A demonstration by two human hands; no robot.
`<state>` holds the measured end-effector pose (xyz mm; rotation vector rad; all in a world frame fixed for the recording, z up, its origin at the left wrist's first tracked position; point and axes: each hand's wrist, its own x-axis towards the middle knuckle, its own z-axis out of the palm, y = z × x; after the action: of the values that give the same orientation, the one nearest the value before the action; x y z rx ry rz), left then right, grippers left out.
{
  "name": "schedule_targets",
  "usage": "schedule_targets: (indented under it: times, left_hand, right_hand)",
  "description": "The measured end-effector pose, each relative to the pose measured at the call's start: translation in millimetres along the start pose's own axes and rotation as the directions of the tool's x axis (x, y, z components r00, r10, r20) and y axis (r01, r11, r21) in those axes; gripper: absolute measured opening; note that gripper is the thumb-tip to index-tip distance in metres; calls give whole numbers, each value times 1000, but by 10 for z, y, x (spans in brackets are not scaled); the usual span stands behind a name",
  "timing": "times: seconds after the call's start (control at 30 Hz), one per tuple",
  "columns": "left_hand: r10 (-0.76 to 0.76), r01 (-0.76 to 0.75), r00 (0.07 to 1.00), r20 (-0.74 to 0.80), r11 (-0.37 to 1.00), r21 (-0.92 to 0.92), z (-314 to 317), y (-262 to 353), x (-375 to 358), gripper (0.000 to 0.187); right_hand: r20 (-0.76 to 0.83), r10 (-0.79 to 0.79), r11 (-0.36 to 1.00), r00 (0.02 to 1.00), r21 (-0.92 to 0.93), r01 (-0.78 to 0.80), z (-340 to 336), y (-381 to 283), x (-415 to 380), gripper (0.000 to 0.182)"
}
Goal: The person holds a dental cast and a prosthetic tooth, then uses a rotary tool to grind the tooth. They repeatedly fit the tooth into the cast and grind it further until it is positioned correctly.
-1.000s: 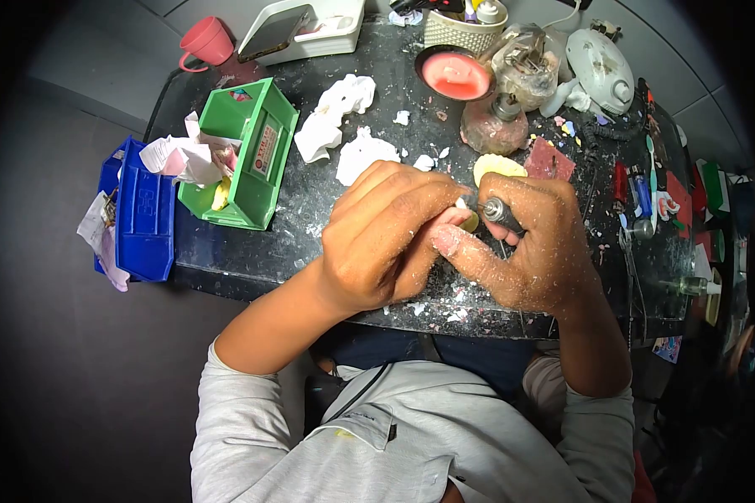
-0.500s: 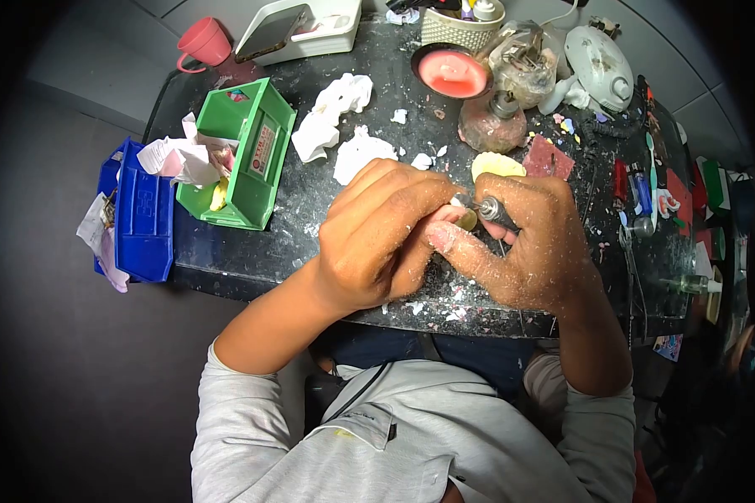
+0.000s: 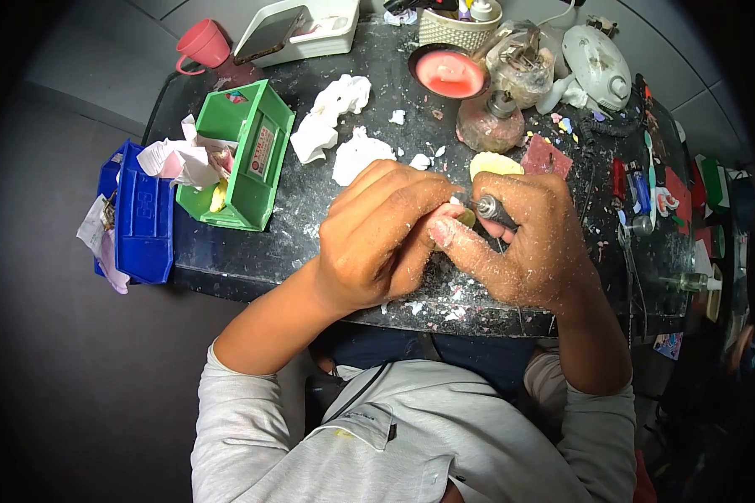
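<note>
My right hand (image 3: 533, 243), dusted with pale specks, is closed around a rotary handpiece (image 3: 493, 209). The handpiece's narrow tip points left, toward the fingertips of my left hand (image 3: 369, 235). Those fingers are curled and pinched on a small yellowish piece (image 3: 467, 219), which is mostly hidden between the hands, so its kind does not show. My right thumb reaches across and meets the left fingertips. Just beyond the hands lie a yellow plaster-like piece (image 3: 495, 163) and a flat dark-red sheet (image 3: 549, 158).
White shavings litter the black table (image 3: 252, 264). Crumpled white tissue (image 3: 331, 113) lies beyond my left hand. Left stand a green bin (image 3: 264, 155) and a blue bin (image 3: 145, 214). At the back are a bowl of pink material (image 3: 451, 74), a glass burner (image 3: 488, 126) and a basket (image 3: 457, 29).
Both hands hold nearly the same pose. The handpiece tip and the right fingers have shifted very slightly against the left fingertips.
</note>
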<state>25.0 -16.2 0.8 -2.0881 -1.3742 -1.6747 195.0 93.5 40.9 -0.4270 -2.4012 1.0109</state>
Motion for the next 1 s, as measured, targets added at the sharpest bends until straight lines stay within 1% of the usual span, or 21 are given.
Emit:
schedule_targets:
  times: [0.07, 0.27, 0.3, 0.37, 0.5, 0.57, 0.63, 0.67, 0.73, 0.77, 0.83, 1.0]
  left_hand:
    - [17, -18, 998, 64, 1000, 12, -35, 3, 13, 16]
    - [13, -13, 998, 68, 1000, -1, -35, -2, 10, 15]
    - [14, -14, 997, 69, 1000, -2, -23, -2, 7, 15]
    - [-21, 21, 1000, 18, 999, -30, 2, 2, 4, 20]
    - [-37, 37, 999, 4, 999, -32, -9, -1, 3, 20]
    - [-37, 37, 999, 16, 999, -33, -12, -4, 1, 21]
    - [-31, 31, 999, 14, 999, -26, -8, -13, -2, 21]
    - [-25, 25, 1000, 14, 999, -20, -7, -15, -3, 21]
    - [-16, 17, 999, 35, 1000, -14, -30, -10, 6, 19]
    - [-8, 8, 998, 57, 1000, -9, -40, -6, 11, 18]
    - [-10, 11, 998, 58, 1000, -7, -42, 0, 17, 18]
    - [-13, 14, 998, 60, 1000, -5, -36, -9, 11, 19]
  right_hand:
    - [7, 12, 1000, 1000, 12, -12, 15, 11, -2, 45]
    - [1, 12, 1000, 1000, 16, -12, 43, 43, -25, 45]
    - [7, 1, 1000, 1000, -7, -1, 38, 54, -30, 46]
    - [11, -6, 1000, 1000, -31, 7, 18, 46, -33, 46]
    - [1, 16, 1000, 1000, -4, -16, -19, 17, -13, 47]
    - [4, 18, 1000, 1000, -5, -18, -5, 21, -14, 47]
    - [-16, 68, 997, 998, 44, -67, 24, 10, -14, 46]
    - [-15, 67, 997, 998, 43, -66, 16, 5, -10, 46]
    - [24, 78, 997, 997, 27, -79, -12, -4, 0, 46]
    - [25, 77, 997, 997, 27, -78, -14, 1, -2, 46]
    - [38, 59, 998, 998, 13, -59, -10, 14, -8, 45]
    - [28, 67, 997, 997, 28, -68, 11, 3, -1, 44]
